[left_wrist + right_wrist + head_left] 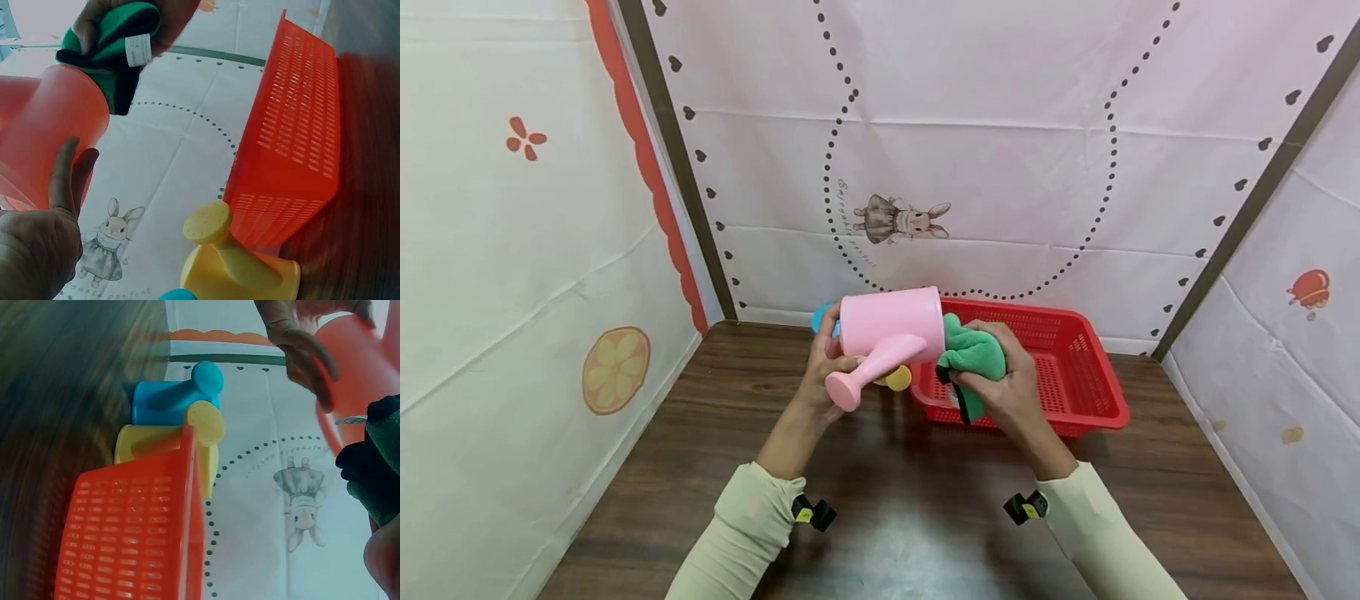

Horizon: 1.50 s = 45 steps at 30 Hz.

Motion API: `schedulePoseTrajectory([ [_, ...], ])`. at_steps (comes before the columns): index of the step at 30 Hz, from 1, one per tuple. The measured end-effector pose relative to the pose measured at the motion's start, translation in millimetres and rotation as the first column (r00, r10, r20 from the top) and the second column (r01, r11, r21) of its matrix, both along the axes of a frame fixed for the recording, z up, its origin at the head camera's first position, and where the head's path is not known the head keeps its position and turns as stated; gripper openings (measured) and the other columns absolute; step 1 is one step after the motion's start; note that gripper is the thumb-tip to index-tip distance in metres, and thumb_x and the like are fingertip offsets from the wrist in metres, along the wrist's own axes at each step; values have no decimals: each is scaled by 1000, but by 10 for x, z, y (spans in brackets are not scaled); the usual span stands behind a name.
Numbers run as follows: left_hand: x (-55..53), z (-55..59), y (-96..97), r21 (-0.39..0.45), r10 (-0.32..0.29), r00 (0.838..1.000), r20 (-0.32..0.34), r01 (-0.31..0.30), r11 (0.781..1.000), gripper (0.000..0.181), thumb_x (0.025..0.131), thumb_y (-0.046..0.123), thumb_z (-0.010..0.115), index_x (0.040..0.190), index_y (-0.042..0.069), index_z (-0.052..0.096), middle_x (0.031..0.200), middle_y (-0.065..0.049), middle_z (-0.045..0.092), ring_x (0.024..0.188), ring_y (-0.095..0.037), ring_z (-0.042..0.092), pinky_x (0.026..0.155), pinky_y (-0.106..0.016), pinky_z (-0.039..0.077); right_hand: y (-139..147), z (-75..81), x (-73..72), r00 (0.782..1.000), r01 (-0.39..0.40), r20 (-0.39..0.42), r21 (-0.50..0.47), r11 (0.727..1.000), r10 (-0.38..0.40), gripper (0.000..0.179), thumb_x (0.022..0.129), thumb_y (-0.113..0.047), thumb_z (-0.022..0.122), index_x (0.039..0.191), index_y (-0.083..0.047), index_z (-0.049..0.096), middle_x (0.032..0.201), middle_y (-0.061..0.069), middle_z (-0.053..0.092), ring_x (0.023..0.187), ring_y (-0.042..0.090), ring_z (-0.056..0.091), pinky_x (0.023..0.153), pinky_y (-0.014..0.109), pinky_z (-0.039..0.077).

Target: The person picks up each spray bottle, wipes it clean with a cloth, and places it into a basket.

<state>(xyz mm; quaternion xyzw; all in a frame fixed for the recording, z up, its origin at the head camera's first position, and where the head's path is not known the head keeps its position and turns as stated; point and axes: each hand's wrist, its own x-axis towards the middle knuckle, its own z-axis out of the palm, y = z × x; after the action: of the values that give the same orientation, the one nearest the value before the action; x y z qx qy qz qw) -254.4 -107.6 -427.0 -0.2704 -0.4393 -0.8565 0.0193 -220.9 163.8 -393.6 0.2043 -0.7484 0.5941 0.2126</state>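
A pink toy watering can [891, 321] is held on its side above the table, its spout pointing down toward the person. The left hand [826, 371] grips it at one end, with fingers spread along its body in the left wrist view. At the can's other end, the right hand [1011, 379] grips a bunched green cloth [977, 354] with a dark edge and a white label [138, 50]. The cloth touches the can's rim in the left wrist view.
A red perforated basket [1093, 375] stands at the back right of the wooden table [895, 525]. Left of it are a yellow watering can [147, 442] and a blue watering can [162, 403]. Printed sheets [970, 167] wall the back and sides.
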Motion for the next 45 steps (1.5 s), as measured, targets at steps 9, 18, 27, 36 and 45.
schedulePoseTrajectory([
  [9, 22, -41, -23, -37, -69, 998, 2, 69, 997, 78, 86, 4, 70, 156, 30, 47, 133, 1, 65, 107, -13, 63, 76, -21, 63, -20, 177, 23, 991, -24, -133, -49, 998, 17, 60, 80, 4, 85, 138, 4, 68, 131, -4, 73, 116, 16, 66, 91, 23, 62],
  [18, 72, -54, -23, -100, -93, 996, 6, 93, 991, 83, 86, 10, 86, 157, 30, 47, 135, 1, 64, 109, -14, 64, 80, -23, 65, 5, 275, -135, 996, -9, -84, -104, 994, 0, 59, 86, 3, 84, 142, 5, 66, 127, -17, 71, 114, 16, 63, 87, 24, 61],
  [27, 73, -80, -17, -62, -81, 996, -27, 79, 995, 87, 90, 11, 79, 167, 25, 40, 139, 1, 61, 116, -15, 60, 85, -23, 64, -6, 24, -176, 999, 38, 22, -47, 998, -37, 59, 91, 3, 84, 147, 0, 66, 140, 21, 70, 115, 16, 62, 87, 23, 61],
  [36, 65, 35, 70, 71, 73, 996, 60, -78, 994, 82, 87, 11, 69, 164, 28, 46, 141, 3, 61, 124, -17, 57, 95, -25, 63, -116, -231, -55, 999, -36, 10, 57, 998, 35, 56, 87, -1, 87, 140, -3, 70, 134, 19, 72, 109, 21, 64, 86, 30, 61],
  [45, 44, 4, 95, 169, 272, 952, 138, -293, 941, 70, 79, -1, 67, 147, 9, 54, 131, -3, 66, 115, -16, 63, 95, -24, 58, -110, -118, 55, 993, -33, -109, 73, 997, 41, 59, 79, 0, 89, 136, -1, 72, 132, 20, 74, 113, 15, 65, 93, 29, 59],
])
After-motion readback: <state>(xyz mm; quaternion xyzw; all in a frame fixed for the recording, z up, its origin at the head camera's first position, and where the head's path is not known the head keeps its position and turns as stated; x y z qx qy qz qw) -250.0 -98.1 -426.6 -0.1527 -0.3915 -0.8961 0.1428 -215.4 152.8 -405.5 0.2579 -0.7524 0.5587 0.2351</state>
